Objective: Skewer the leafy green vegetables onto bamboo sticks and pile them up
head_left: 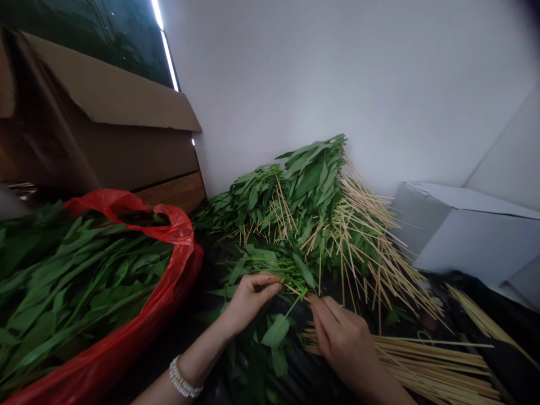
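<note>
A pale wall (320,73) fills the back, meeting a dark green panel (105,28) whose top runs out of view. Below it a cardboard box (139,152) stands with a flap hanging out; its inside is in deep shade and its left end blurs at the frame's edge. At right, a white box (476,230) is cut off by the edge.

The work surface is covered in something black (307,374), too dark to make out clearly. In the middle, a thin stick (292,289) spans the gap between the two hands, with green stems around it. The left hand (253,298) has thumb and forefinger pinched on a stem (284,280) at the stick's far end; its other fingers are mostly hidden. The right hand (343,332), knuckles up, has its fingers closed on the stick's near end, so how much lies inside the grip cannot be seen. A bracelet (181,379) circles the left wrist. A loose leaf (276,331) hangs below the hands.

Behind them, a heap (314,174) of leafy greens leans toward the wall, bristling with sticks; its lower parts are lost in shadow. More sticks (434,368) lie by the right forearm, partly covered by it. At left, a red bag (185,242) brims with greens, its near side cut off.
</note>
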Demonstrator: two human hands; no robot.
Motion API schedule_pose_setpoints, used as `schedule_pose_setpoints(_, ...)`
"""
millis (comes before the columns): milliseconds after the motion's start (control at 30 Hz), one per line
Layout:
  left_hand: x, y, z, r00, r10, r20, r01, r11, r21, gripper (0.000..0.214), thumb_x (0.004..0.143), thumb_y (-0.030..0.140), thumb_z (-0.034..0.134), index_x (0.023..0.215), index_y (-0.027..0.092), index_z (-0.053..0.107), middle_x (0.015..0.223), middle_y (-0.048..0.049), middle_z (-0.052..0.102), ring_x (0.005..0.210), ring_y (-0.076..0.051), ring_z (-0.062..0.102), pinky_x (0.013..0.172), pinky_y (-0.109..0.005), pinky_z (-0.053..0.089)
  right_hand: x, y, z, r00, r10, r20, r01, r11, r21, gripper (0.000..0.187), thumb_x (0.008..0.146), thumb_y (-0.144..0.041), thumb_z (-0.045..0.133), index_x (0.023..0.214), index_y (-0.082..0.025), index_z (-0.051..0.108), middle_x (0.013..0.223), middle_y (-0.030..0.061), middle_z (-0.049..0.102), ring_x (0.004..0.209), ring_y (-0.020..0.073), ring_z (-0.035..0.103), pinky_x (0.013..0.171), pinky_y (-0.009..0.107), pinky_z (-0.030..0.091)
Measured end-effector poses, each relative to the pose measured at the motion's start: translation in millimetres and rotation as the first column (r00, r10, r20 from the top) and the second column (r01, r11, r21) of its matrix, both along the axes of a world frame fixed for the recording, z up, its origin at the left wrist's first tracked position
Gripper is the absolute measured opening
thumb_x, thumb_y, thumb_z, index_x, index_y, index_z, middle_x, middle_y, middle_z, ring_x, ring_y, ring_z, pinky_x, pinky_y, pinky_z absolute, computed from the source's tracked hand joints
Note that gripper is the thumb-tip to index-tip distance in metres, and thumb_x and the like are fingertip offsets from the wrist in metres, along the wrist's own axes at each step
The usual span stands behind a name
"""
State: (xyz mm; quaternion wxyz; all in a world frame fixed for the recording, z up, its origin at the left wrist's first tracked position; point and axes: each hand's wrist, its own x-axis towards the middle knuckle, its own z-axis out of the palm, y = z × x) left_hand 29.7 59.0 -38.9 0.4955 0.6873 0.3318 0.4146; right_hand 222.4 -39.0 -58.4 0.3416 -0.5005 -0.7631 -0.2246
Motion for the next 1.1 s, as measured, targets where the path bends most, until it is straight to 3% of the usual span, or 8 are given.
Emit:
schedule_pose_setpoints(600, 0.7, -0.9, 1.2, 0.999, -0.009, -0.052, 0.015, 0.993, 0.118, 0.02, 0.075, 0.032, 0.07, 0.081, 0.014, 0.077, 0.076, -0.0066, 0.068, 0.074, -0.018, 0.061, 0.07, -0.028, 0.047, -3.2, -0.2, -3.6, 1.0, 0.014, -0.004, -0.014, 1.0, -0.024, 0.03, 0.092, -0.01, 0.035, 0.111, -0.01, 0.059, 0.08, 0.0058, 0.061, 0.064, 0.0131, 0.06, 0.058, 0.024, 0.045)
schedule_pose_setpoints(767, -2.1, 0.8, 4.5, 1.0, -0.012, -0.019, 0.012, 1.0, -0.025, 0.027, 0.076, 0.035, 0.069, 0.093, 0.014, 0.074, 0.08, -0.0056, 0.071, 0.06, -0.013, 0.056, 0.057, -0.024, 0.045, -3.4, -0.4, -4.0, 0.999, 0.026, -0.023, -0.027, 0.999, -0.036, 0.03, 0.092, -0.01, 0.036, 0.113, -0.011, 0.058, 0.08, 0.0055, 0.061, 0.066, 0.0139, 0.061, 0.059, 0.025, 0.046)
schedule_pose_setpoints(933, -2.0, 3.7, 0.8, 0.997, 0.006, 0.077, 0.006, 0.988, -0.151, 0.025, 0.064, 0.035, 0.079, 0.073, 0.012, 0.073, 0.065, -0.0016, 0.066, 0.055, -0.01, 0.051, 0.051, -0.02, 0.04, -3.9, -1.4, -5.9, 0.999, 0.035, -0.007, -0.035, 0.999, -0.037, 0.03, 0.093, -0.011, 0.036, 0.114, -0.01, 0.057, 0.081, 0.006, 0.061, 0.069, 0.0142, 0.061, 0.062, 0.025, 0.046)
schedule_pose_setpoints(1100, -1.9, 4.7, -4.3, 0.994, 0.002, 0.113, 0.029, 0.962, -0.271, 0.029, 0.059, 0.037, 0.082, 0.073, 0.013, 0.073, 0.063, -0.0001, 0.065, 0.053, -0.008, 0.049, 0.049, -0.018, 0.038, -4.4, -2.3, -9.7, 0.999, 0.039, 0.016, -0.039, 0.998, -0.041, 0.031, 0.093, -0.01, 0.034, 0.117, -0.009, 0.054, 0.082, 0.0064, 0.061, 0.067, 0.0143, 0.059, 0.061, 0.026, 0.045)
